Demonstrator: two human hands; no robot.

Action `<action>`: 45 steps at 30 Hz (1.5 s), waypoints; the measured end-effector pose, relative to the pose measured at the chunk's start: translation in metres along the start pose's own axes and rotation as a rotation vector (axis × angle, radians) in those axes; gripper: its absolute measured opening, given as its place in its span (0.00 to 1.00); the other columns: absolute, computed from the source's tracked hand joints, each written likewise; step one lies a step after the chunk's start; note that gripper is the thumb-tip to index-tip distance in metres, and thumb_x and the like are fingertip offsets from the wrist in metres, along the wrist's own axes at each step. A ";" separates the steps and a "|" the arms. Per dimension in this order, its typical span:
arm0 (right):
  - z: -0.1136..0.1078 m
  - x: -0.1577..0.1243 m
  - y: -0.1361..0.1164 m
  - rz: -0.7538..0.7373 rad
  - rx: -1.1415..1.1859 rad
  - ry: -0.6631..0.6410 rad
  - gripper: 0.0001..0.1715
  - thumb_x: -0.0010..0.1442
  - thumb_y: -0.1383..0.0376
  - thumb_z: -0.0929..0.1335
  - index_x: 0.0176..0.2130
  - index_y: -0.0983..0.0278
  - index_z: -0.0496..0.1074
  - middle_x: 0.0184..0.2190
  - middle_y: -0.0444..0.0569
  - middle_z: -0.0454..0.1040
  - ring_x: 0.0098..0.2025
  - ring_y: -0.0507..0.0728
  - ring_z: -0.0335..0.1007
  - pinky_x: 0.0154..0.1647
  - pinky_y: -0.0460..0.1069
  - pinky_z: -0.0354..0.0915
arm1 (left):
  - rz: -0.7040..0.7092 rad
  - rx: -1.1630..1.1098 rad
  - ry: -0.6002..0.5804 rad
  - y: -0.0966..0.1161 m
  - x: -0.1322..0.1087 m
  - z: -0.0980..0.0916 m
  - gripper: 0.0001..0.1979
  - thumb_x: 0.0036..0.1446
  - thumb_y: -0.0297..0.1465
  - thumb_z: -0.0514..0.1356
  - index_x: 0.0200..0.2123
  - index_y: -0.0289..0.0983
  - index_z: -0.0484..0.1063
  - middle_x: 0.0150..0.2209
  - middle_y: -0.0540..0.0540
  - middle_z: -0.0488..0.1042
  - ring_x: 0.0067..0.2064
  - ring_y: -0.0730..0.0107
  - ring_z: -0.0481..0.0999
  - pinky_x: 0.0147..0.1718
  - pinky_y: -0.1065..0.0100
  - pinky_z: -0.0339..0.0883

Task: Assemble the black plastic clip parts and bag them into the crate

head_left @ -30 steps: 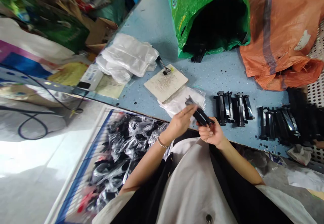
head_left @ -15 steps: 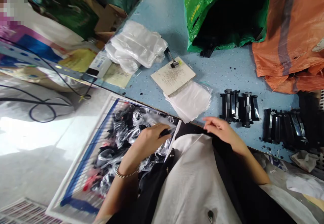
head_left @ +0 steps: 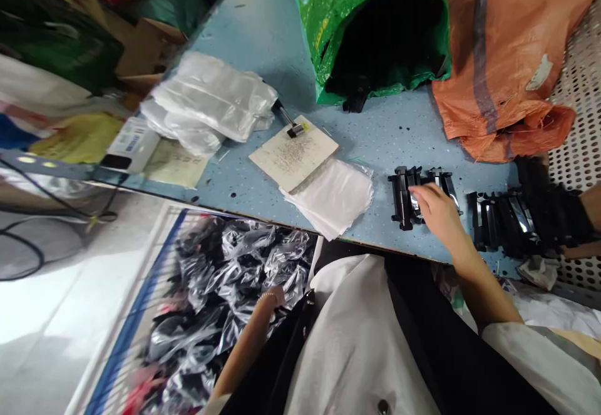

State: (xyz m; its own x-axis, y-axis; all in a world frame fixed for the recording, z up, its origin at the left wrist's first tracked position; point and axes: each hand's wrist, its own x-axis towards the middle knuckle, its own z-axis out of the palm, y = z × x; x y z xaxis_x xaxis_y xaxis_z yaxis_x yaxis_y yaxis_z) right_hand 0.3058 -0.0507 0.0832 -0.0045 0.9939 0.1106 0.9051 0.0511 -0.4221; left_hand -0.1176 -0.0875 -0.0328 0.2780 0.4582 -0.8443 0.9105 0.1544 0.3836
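Observation:
My right hand [head_left: 437,213] is over a small group of black plastic parts [head_left: 402,199] on the blue worktable, its fingers stretched out across them. I cannot make out a part held in it. My left hand [head_left: 275,295] hangs low over a white and blue crate [head_left: 123,333], beside bagged black pieces [head_left: 244,246] in clear plastic. Its fingers are hidden from view. Near the table's front edge lies a stack of thin clear bags [head_left: 335,199], partly under a beige board [head_left: 293,152] with a metal clip.
At the right edge, another person's hand [head_left: 589,208] is by a second row of black parts [head_left: 511,221]. Behind stand an open green sack [head_left: 312,33] and an orange sack [head_left: 516,39]. Folded plastic bags [head_left: 211,96] and a white box [head_left: 134,143] lie left.
My right hand has moved right, from the table edge onto the black parts. My left hand has dropped lower over the crate; the clear bag near it no longer shows. The view has shifted right.

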 end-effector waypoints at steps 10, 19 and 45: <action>-0.011 0.080 0.001 -0.545 -0.500 -0.406 0.16 0.69 0.73 0.61 0.45 0.62 0.77 0.57 0.53 0.76 0.59 0.66 0.68 0.54 0.59 0.66 | 0.661 0.038 0.793 0.157 0.036 -0.060 0.09 0.64 0.32 0.61 0.41 0.35 0.80 0.44 0.38 0.78 0.46 0.58 0.78 0.48 0.60 0.74; 0.004 -0.013 0.007 0.426 0.869 -0.495 0.24 0.58 0.43 0.71 0.34 0.62 0.73 0.26 0.46 0.74 0.24 0.53 0.69 0.25 0.49 0.64 | 0.565 -0.431 0.696 0.158 0.090 -0.086 0.04 0.54 0.27 0.65 0.29 0.37 0.71 0.24 0.52 0.72 0.26 0.71 0.71 0.27 0.70 0.65; 0.083 -0.024 -0.059 0.775 1.380 -0.466 0.21 0.55 0.49 0.73 0.29 0.61 0.65 0.20 0.40 0.65 0.17 0.46 0.48 0.19 0.46 0.36 | 0.857 0.103 1.007 0.144 0.050 -0.071 0.31 0.61 0.16 0.46 0.67 0.33 0.63 0.64 0.33 0.68 0.66 0.57 0.70 0.65 0.55 0.68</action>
State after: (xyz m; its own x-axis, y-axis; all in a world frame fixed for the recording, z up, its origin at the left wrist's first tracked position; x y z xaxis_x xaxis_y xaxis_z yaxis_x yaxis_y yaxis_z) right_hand 0.2176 -0.0693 0.0310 -0.1100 0.7516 -0.6503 -0.2841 -0.6508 -0.7041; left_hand 0.0052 0.0193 0.0068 0.4665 0.8281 0.3107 0.5929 -0.5535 0.5849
